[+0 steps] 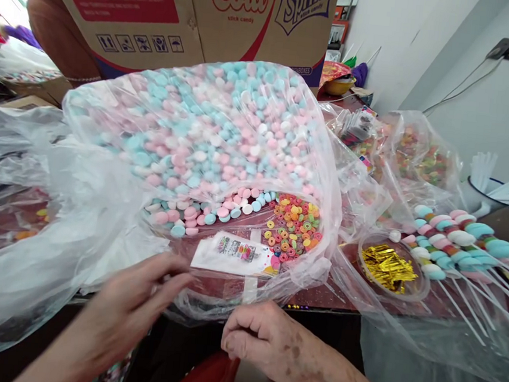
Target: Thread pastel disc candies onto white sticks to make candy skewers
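Note:
My left hand [140, 300], slightly blurred, reaches over the table's front edge with its fingers extended and the thumb apart. Its fingertips are near a flat stack of white printed bags [225, 254]. My right hand [262, 342] is curled closed in front of the table edge; the inside of its fingers is hidden. Beyond the hands lies a big clear plastic bag [328, 222] with its mouth towards me. Pink, blue and white marshmallows [189, 215] fill it. Colourful ring-shaped candies [293, 228] lie in a heap at its mouth.
A large cardboard carton [197, 41] stands behind the bag. To the right are a round tub [363, 279] of gold twist ties [386, 267], marshmallow skewers [460, 244] on white sticks, and a pot of sticks [480, 189]. Crumpled plastic [10, 299] covers the left side.

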A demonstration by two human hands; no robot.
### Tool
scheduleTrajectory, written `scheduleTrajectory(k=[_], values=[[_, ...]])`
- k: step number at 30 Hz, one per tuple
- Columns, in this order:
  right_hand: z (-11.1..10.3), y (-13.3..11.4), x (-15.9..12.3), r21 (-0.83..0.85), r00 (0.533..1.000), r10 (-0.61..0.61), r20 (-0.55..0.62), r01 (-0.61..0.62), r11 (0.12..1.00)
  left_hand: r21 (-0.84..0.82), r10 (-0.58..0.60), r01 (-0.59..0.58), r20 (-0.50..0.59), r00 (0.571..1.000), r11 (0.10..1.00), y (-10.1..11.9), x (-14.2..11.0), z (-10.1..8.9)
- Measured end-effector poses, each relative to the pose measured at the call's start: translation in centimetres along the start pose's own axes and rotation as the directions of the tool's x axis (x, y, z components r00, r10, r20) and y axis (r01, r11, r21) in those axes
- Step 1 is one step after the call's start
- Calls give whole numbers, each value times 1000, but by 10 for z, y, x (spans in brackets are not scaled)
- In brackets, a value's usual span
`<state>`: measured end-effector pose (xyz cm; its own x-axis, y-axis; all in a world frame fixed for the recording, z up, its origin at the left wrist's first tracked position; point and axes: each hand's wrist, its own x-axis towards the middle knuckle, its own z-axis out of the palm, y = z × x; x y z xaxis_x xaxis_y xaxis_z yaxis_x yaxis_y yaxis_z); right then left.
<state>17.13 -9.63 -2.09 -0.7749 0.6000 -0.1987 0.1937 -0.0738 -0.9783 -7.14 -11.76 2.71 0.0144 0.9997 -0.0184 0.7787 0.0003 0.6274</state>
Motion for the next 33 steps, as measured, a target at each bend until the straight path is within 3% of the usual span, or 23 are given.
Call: scheduleTrajectory(k=[2, 5, 8, 12, 15, 18, 19, 21, 23, 24, 28, 31, 33], values=[[-1, 0, -3, -7, 1000, 7, -21, -7, 1000, 104, 159, -166, 71, 985, 981, 20, 35, 31], [-3, 0, -7, -19, 998, -1, -57, 0, 1000, 384, 156, -209, 164, 974, 899, 39, 71, 72], [-6, 1, -9, -35, 997, -13, -74, 11, 999, 525, 145, -252, 236, 961, 813, 42, 83, 89], [-8, 0, -8, -39, 996, -18, -87, 15, 999, 547, 185, -334, 310, 933, 767, 32, 87, 87], [-13, -1, -12, 19, 992, -49, -116, 52, 998, 456, 220, -363, 337, 916, 813, 26, 91, 77], [-26, -1, -17, 110, 952, -63, -299, 100, 989, 297, 248, -336, 296, 922, 894, 27, 92, 61], [-31, -1, -18, 106, 909, -64, -412, 118, 987, 245, 250, -316, 268, 930, 917, 29, 91, 55], [-42, 1, -16, 45, 761, -75, -645, 135, 990, 145, 247, -282, 220, 944, 948, 35, 88, 45], [-50, 3, -11, 5, 636, -80, -768, 131, 991, 63, 248, -267, 216, 944, 962, 42, 84, 40], [-53, 4, -7, 15, 627, -76, -775, 138, 990, 33, 247, -261, 228, 942, 965, 46, 82, 40], [-57, 4, -2, 108, 736, -50, -676, 167, 980, -23, 258, -260, 229, 939, 965, 59, 79, 52], [-59, 1, -8, 44, 726, -97, -680, 172, 984, -58, 366, -362, 99, 925, 930, 65, 81, 60], [-62, -1, -13, -47, 726, -155, -670, 166, 985, -76, 444, -439, 106, 889, 896, 69, 84, 63]])
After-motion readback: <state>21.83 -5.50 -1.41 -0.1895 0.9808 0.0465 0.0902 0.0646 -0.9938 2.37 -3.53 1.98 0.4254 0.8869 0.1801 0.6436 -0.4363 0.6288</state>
